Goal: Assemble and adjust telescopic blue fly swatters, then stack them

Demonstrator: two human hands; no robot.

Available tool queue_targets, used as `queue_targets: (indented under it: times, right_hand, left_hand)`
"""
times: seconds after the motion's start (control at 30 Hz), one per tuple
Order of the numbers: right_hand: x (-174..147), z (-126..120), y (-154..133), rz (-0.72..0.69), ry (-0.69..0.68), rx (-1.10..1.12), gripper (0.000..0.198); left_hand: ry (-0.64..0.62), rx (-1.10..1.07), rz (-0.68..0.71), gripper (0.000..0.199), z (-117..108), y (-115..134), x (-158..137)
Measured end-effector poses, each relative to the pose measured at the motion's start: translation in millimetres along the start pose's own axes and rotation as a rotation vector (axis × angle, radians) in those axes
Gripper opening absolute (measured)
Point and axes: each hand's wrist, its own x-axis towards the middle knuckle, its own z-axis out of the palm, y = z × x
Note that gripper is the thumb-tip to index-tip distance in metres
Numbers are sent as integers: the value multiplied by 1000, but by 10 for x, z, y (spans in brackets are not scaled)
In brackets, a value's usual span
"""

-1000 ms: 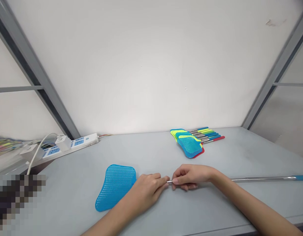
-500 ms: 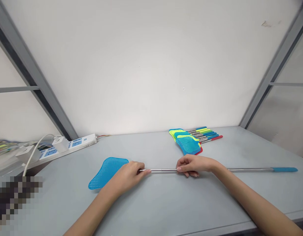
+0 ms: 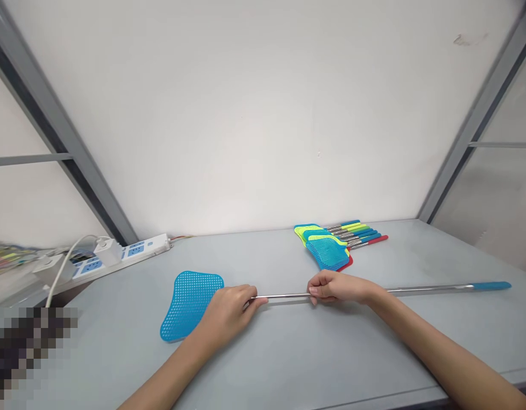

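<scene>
A blue fly swatter (image 3: 190, 302) with a perforated head lies across the table, its long metal telescopic rod stretching to a blue grip at the far right. Close to the head, my left hand (image 3: 235, 307) is closed round the rod and hides part of the head and neck. My right hand (image 3: 331, 286) pinches the rod near its middle between thumb and fingers. A bare stretch of rod shows between the two hands. Behind my right hand, a pile of shorter fly swatters (image 3: 326, 250) in blue, yellow-green and red rests with handles pointing right.
A white power strip (image 3: 154, 245) with plugged-in adapters (image 3: 109, 252) and a white cable stands at the left. The grey table (image 3: 263, 353) meets a white wall at the back. Grey metal posts rise at both sides.
My left hand has shifted slightly right with the swatter's head, which now lies turned more towards me. The blue grip has moved a little left and up; my right hand has barely moved.
</scene>
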Motion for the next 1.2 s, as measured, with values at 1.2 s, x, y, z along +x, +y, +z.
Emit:
queue_targets:
  times: [1.2]
  right_hand:
    - [-180, -260, 22, 111, 8, -135, 30]
  left_hand:
    - [148, 17, -164, 33, -102, 167, 6]
